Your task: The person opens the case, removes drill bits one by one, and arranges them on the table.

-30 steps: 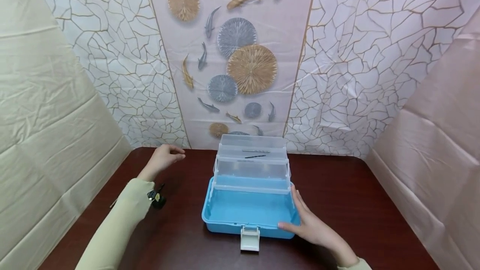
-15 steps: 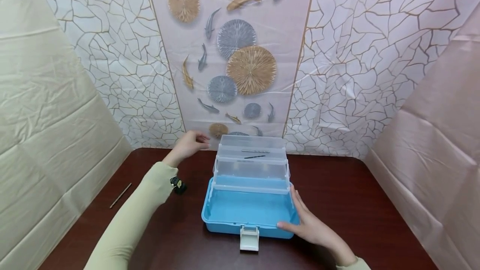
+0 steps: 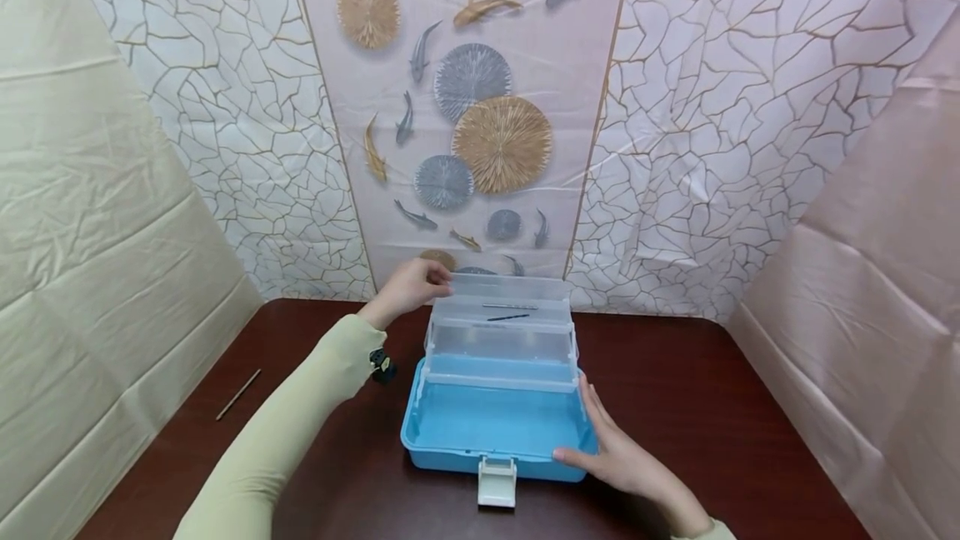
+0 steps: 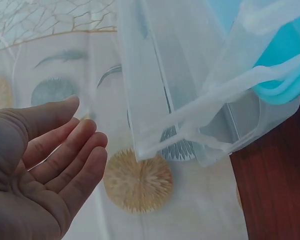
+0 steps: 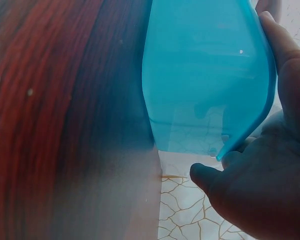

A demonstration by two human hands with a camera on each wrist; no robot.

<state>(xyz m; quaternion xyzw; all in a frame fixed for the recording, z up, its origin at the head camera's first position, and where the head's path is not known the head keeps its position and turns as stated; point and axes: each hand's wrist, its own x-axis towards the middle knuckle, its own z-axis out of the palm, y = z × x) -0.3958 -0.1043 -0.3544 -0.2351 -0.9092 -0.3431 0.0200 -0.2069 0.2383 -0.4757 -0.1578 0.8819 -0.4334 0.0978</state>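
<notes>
A blue toolbox [image 3: 495,467] stands with its lid-side clear trays [image 3: 502,340] raised in tiers and its white latch [image 3: 497,483] hanging down in front. In the upper part of the trays lie a silver drill bit [image 3: 510,307] and a dark drill bit [image 3: 507,317]. My left hand [image 3: 411,284] is beside the trays' upper left corner, fingers loosely bent. In the left wrist view, that hand [image 4: 50,160] holds nothing and is apart from the clear plastic. My right hand [image 3: 626,457] holds the box's front right corner, thumb at the front rim, fingers along the side.
Another drill bit [image 3: 238,394] lies on the dark red wooden table [image 3: 675,398], left of my left forearm. A patterned cloth [image 3: 480,140] hangs behind the table. Plain cloth walls [image 3: 97,273] slope along both sides.
My left hand has moved rightwards from the table's left back area to the trays' upper left corner, uncovering the drill bit on the table. The right hand stays at the toolbox corner.
</notes>
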